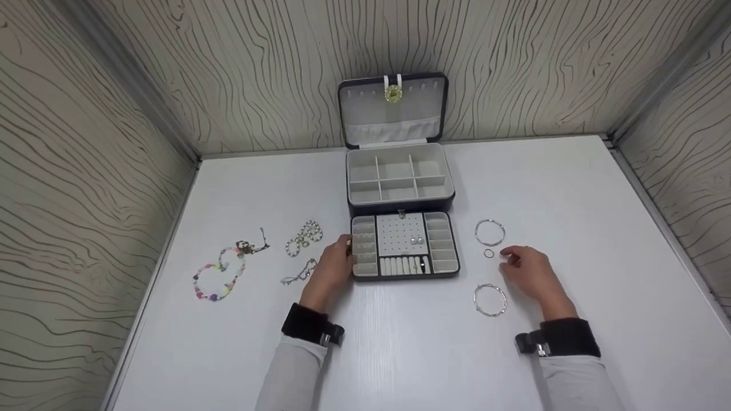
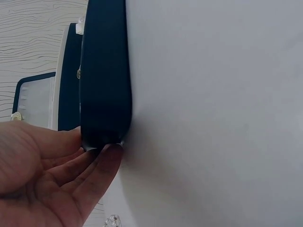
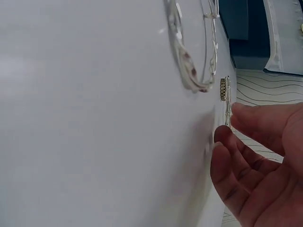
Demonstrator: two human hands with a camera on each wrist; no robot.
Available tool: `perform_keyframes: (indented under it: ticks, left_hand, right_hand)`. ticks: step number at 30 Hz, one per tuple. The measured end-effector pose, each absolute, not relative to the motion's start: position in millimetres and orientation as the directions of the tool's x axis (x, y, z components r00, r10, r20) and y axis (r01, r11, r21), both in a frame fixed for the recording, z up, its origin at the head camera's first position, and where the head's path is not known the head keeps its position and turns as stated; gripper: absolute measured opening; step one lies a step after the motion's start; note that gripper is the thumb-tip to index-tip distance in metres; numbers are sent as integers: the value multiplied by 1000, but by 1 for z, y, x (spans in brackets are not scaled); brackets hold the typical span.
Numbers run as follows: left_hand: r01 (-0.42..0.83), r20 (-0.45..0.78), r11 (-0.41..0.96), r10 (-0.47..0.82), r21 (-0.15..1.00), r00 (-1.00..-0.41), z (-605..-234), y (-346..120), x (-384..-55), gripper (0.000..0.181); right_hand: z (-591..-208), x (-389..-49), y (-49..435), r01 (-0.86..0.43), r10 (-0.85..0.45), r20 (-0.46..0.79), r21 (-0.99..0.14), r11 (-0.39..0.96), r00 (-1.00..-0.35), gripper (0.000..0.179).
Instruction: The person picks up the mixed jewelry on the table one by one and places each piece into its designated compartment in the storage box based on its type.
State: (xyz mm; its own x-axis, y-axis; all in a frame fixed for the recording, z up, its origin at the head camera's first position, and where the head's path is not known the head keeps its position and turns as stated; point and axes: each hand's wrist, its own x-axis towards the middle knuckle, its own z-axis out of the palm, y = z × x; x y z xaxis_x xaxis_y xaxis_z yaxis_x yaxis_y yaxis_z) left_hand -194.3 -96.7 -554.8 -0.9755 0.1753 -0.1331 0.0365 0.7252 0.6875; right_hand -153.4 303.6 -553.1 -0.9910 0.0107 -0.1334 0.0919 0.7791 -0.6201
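Note:
My left hand (image 1: 334, 265) grips the left side of a dark jewelry tray (image 1: 406, 277), its thumb on the upper edge and fingertips at the lower corner in the left wrist view. Two pearl stud earrings (image 1: 413, 241) sit in the tray's perforated panel, and a ring (image 1: 422, 265) is in its ring rolls. My right hand (image 1: 531, 274) is beside a small ring (image 3: 223, 90), thumb and forefinger apart, nothing visible between them. One silver bracelet (image 1: 476, 234) lies beyond that ring; a twisted bracelet (image 1: 505, 302) lies nearer me.
Behind the tray stands the open jewelry box (image 1: 400, 202), divided into compartments, its lid (image 1: 394, 117) upright near the wall. On the left lie a colorful beaded necklace (image 1: 215, 297), a dark chain piece (image 1: 245, 249), a pearl strand (image 1: 311, 234) and a silver chain (image 1: 297, 278).

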Motion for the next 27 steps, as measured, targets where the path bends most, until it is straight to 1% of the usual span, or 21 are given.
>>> perform_keyframes:
  ticks: [5,13,20,27]
  left_hand:
    - [52,-115,712,185,700,-976,-556,-98,-194,44]
    - [67,-92,675,197,735,-976,-557,-102,-197,43]
    - [35,-106,651,175,758,-979,-558,-103,-199,42]
    - [-27,-134,617,127,786,-983,-561,-106,-201,42]
  right_hand:
    - [-555,-163,300,69,-22,-136,-628,775,-990,33]
    - [-556,-174,297,31,-55,-115,-640,768,-992,31]
    - [-557,-179,291,5,-75,-101,-627,779,-992,28]
    - [-558,-178,290,39,-49,-129,-602,798,-990,24]
